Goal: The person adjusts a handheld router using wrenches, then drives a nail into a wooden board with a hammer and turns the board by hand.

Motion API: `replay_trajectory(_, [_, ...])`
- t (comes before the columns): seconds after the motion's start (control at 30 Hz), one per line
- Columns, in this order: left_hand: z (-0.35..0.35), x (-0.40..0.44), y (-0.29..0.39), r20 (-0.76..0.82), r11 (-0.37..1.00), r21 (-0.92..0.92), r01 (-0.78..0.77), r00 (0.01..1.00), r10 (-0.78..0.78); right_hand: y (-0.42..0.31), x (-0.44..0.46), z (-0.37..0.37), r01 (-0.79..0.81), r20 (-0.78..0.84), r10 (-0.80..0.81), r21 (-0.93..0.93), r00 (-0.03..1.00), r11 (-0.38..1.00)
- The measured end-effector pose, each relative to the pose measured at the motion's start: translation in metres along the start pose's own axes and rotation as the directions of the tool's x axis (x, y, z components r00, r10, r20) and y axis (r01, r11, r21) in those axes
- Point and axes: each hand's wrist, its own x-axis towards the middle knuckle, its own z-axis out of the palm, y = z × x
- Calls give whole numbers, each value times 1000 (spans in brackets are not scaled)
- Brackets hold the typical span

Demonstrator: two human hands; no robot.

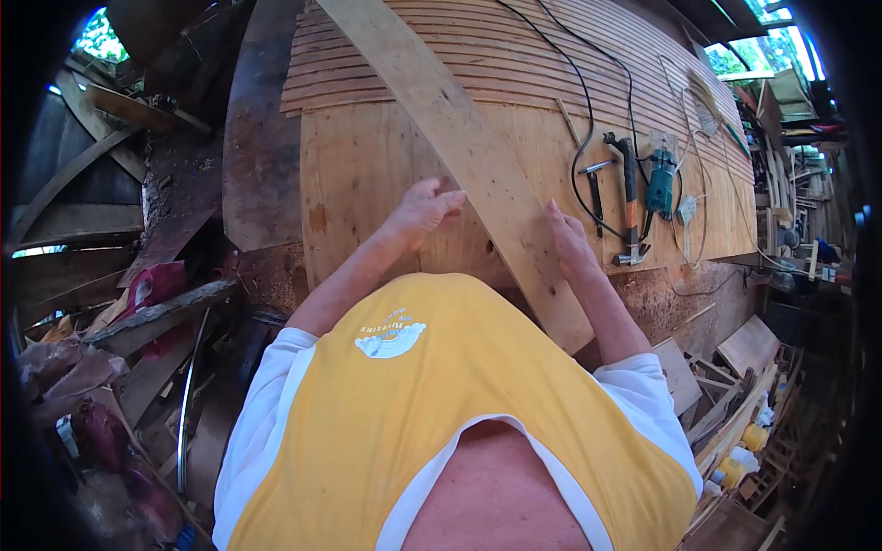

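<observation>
A long, flat wooden plank (pixel 469 151) lies diagonally in front of me, its near end beyond the workbench edge and close to my shirt. My left hand (pixel 427 209) is at the plank's left edge, its fingers bent and the thumb side against the wood. On the opposite edge, my right hand (pixel 571 241) is closed along the side, with some fingers hidden. Beneath the plank is a plywood sheet (pixel 354 174) on the bench. To the right of my right hand lie a hammer (pixel 630 197) and a green corded power tool (pixel 661 184).
Thin wooden strips (pixel 514 60) lie in rows across the far part of the bench. A black cable (pixel 581 87) runs over them. Scrap wood and a rough board (pixel 165 310) are piled at left. Yellow containers (pixel 732 471) stand at lower right among timber.
</observation>
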Motion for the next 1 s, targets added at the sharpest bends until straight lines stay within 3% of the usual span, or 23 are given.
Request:
replay_trajectory(0.1, [15, -3, 0, 151, 983, -140, 117, 984, -95, -28, 17, 26, -97, 90, 88, 103, 992, 990])
replay_trajectory(0.2, [22, -2, 20, 183, 934, -346, 88, 983, -25, -51, 33, 55, -72, 112, 57, 132, 992, 989])
replay_trajectory(0.27, [14, 5, 33, 169, 940, -340, 34, 985, 25, -61, 39, 66, -55, 77, 49, 81, 996, 995])
replay_trajectory(0.3, [11, 9, 37, 164, 941, -338, 10, 985, 48, -60, 45, 65, -6, 135, 0, 41, 991, 999])
replay_trajectory(0.37, [5, 17, 36, 177, 954, -298, 24, 984, 31, -53, 56, 58, 96, 250, -86, -31, 964, 995])
replay_trajectory(0.47, [3, 26, 30, 205, 969, -235, 73, 979, -24, -64, 47, 51, 133, 180, -126, -27, 976, 991])
replay_trajectory(0.5, [3, 26, 29, 214, 972, -214, 96, 976, -50, -65, 47, 43, 175, 140, -153, -158, 978, 972])
replay_trajectory(0.6, [8, 18, 29, 34, 997, -31, 65, 997, -64, -65, 44, 2, 253, 48, -264, -489, 963, 835])
replay_trajectory(0.7, [-10, 26, 18, -60, 954, 264, -140, 985, 161, -66, 30, -46, 301, 12, -396, -670, 918, 679])
replay_trajectory(0.8, [-24, 26, 34, -118, 797, 552, -244, 924, 364, -89, -15, -64, 290, -24, -500, -790, 866, 541])
replay_trajectory(0.9, [-31, 37, 38, -148, 775, 558, -296, 883, 444, -96, -55, -59, 233, -53, -580, -883, 813, 408])
replay_trajectory(1.0, [-17, 31, 46, -272, 795, 575, -195, 871, 410, -84, -74, -49, 226, -51, -646, -914, 762, 338])
